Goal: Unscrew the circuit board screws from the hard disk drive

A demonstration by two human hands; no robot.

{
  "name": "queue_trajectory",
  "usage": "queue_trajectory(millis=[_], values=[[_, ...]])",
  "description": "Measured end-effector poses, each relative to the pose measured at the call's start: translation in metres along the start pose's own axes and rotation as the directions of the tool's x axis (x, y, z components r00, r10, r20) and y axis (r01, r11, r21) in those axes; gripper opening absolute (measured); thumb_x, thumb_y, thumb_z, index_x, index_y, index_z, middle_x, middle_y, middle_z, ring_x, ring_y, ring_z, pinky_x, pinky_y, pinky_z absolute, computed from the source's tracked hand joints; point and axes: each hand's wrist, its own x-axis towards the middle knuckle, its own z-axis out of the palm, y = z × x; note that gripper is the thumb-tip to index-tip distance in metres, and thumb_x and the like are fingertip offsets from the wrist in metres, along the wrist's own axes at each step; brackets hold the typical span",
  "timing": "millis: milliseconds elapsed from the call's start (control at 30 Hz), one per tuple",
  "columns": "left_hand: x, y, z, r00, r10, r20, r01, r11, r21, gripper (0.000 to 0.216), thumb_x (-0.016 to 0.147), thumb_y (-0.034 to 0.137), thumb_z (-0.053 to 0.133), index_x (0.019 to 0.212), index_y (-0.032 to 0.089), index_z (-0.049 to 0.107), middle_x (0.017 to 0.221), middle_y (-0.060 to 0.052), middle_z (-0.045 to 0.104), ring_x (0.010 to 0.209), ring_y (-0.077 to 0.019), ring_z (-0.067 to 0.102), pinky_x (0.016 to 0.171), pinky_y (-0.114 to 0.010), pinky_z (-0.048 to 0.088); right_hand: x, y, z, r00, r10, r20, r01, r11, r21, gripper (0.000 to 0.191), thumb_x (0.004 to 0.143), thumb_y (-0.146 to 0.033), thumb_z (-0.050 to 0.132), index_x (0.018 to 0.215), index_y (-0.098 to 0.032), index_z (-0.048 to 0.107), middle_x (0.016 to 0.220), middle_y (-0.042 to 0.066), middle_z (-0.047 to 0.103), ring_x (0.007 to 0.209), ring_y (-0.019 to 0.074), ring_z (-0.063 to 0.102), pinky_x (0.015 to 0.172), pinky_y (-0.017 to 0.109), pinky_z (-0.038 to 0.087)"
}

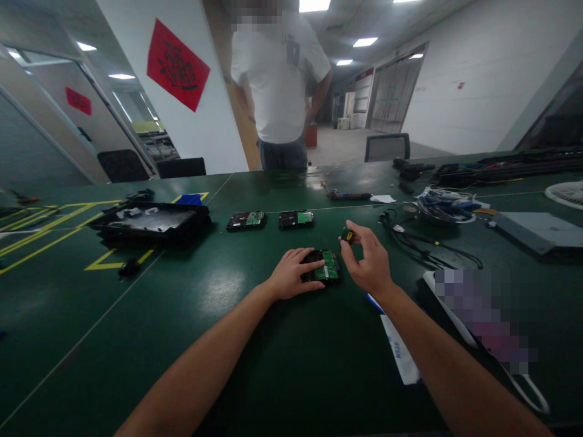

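Observation:
My left hand (pixel 291 273) rests on a hard drive (pixel 325 267) that lies circuit board up on the green table (pixel 204 315); its fingers curl over the drive's left edge and hold it down. My right hand (pixel 367 258) hovers just to the right of the drive, fingers pinched round a small black and yellow tool (pixel 347 234) whose tip I cannot see. Two more hard drives, one (pixel 246 220) and another (pixel 296 219), lie side by side farther back.
A black tray (pixel 150 223) sits at the back left. Cables (pixel 428 240), a coil of wires (pixel 444 203) and a screwdriver (pixel 350 196) lie at the back right. A white strip (pixel 398 352) lies by my right forearm. A person in a white shirt (pixel 277 85) stands beyond the table.

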Motion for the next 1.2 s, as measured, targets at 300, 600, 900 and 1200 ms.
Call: queue_trajectory(millis=[300,600,900,1200], values=[[-0.002,0.0009,-0.0023,1.0,-0.028,0.006,0.027,0.999,0.019,0.067,0.087,0.073,0.065,0.145,0.039,0.058,0.159,-0.008,0.042,0.137,-0.0371,0.046,0.112,-0.057,0.037,-0.0005,0.0013,0.0026,0.999,0.01,-0.043,-0.009,1.0,0.021,0.047,0.093,-0.031,0.067,0.138,-0.027,0.053,0.121,0.011,0.065,0.09,0.0229,0.071,0.08,0.044,0.065],[-0.0037,-0.0002,-0.0015,1.0,-0.024,0.011,0.024,0.999,0.026,0.067,0.087,0.074,0.063,0.145,0.04,0.057,0.157,-0.007,0.043,0.137,-0.0368,0.045,0.112,-0.056,0.037,0.0042,-0.0031,0.0013,0.999,-0.044,0.0,0.044,0.999,-0.004,0.046,0.095,-0.027,0.064,0.14,-0.027,0.055,0.117,0.009,0.069,0.091,0.0225,0.071,0.086,0.045,0.063],[-0.0031,-0.0001,-0.0008,1.0,-0.019,-0.006,0.019,1.0,0.011,0.066,0.087,0.073,0.064,0.144,0.039,0.059,0.157,-0.008,0.044,0.136,-0.0358,0.047,0.113,-0.056,0.037,0.0015,-0.0015,-0.003,0.999,-0.044,0.02,0.045,0.998,-0.031,0.05,0.097,-0.023,0.056,0.146,-0.027,0.048,0.131,0.012,0.065,0.106,0.0268,0.069,0.093,0.049,0.061],[-0.0034,-0.0001,0.0015,0.999,-0.043,-0.008,0.043,0.999,0.014,0.066,0.087,0.072,0.065,0.144,0.04,0.059,0.158,-0.007,0.043,0.138,-0.0362,0.045,0.114,-0.056,0.036,0.0019,-0.0077,0.0036,0.998,-0.056,0.003,0.056,0.997,-0.044,0.044,0.095,-0.029,0.064,0.138,-0.026,0.053,0.115,0.01,0.063,0.094,0.0241,0.066,0.086,0.046,0.061]])
